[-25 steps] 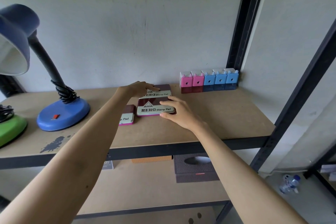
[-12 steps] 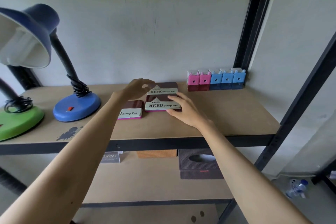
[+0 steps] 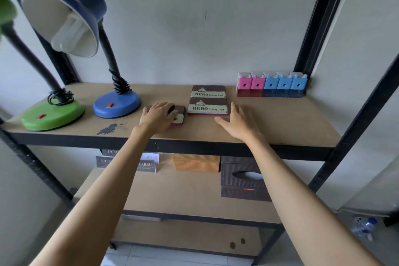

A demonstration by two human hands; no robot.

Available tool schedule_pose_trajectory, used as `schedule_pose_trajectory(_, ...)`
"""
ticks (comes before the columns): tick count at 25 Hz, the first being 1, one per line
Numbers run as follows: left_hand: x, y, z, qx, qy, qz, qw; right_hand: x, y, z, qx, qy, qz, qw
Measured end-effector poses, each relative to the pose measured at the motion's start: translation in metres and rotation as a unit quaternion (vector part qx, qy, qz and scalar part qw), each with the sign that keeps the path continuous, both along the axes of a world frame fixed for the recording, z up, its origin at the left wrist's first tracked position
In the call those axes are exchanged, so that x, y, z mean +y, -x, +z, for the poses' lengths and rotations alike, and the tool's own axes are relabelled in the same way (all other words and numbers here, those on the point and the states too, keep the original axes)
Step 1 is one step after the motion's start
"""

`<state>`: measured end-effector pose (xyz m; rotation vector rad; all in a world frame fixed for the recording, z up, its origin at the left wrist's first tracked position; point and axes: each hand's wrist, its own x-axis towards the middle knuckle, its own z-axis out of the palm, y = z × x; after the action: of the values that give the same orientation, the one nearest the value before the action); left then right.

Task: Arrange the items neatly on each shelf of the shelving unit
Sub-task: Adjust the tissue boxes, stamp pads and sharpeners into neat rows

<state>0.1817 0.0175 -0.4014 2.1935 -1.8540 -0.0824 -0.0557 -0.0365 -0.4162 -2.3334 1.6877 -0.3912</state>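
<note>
- The shelving unit [image 3: 358,114] fills my view; its black posts run out of frame at the top and its lowest board is only partly visible between my forearms.
- On the upper shelf [image 3: 280,123], well to the left of my left hand, I see the blue lamp [image 3: 116,103] and, further left, the green lamp [image 3: 51,115], whose shade is cut off at the frame edge.
- On the shelf below, my arms cover part of the dark name plates [image 3: 149,165], so I can read only fragments of their lettering; the orange box [image 3: 195,163] sits between my forearms and the dark tissue box [image 3: 241,179] lies partly behind my right forearm.
- Far beyond my right hand, against the wall, five small sharpeners [image 3: 272,85] stand in a row touching one another, two pink then three blue.
- My left hand [image 3: 158,115] lies palm down on a stamp pad [image 3: 179,114], fingers draped over its top; only the pad's right end and pink edge show, and I cannot tell whether the fingers curl round its far edge.
- My right hand [image 3: 237,122] is spread flat and open, holding nothing; I cannot tell if it touches the board.
- Just left of my right hand's fingertips lies the near HERO stamp pad [image 3: 208,107], close to the thumb but apart from it.
- The far HERO stamp pad [image 3: 209,92] lies straight behind it, nearly touching, beyond both hands.
- A water bottle [image 3: 364,225] on the floor at lower right is blurred.
</note>
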Motion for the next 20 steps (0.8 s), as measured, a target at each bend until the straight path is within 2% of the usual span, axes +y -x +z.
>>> schedule_pose_trajectory(5, 0.023, 0.022, -0.013, -0.014, 0.032, 0.031, 0.999, 0.009, 0.008, -0.003, 0.063, -0.018, -0.041, 0.997)
schedule_pose_trajectory(13, 0.043, 0.039, -0.03, -0.039, 0.102, 0.083, 0.991, 0.012, 0.013, -0.004, 0.073, -0.019, -0.04, 0.996)
schedule_pose_trajectory(20, 0.055, 0.071, -0.03, -0.032, 0.123, 0.034, 0.991, 0.011, 0.013, -0.004, 0.083, -0.024, -0.038, 0.996)
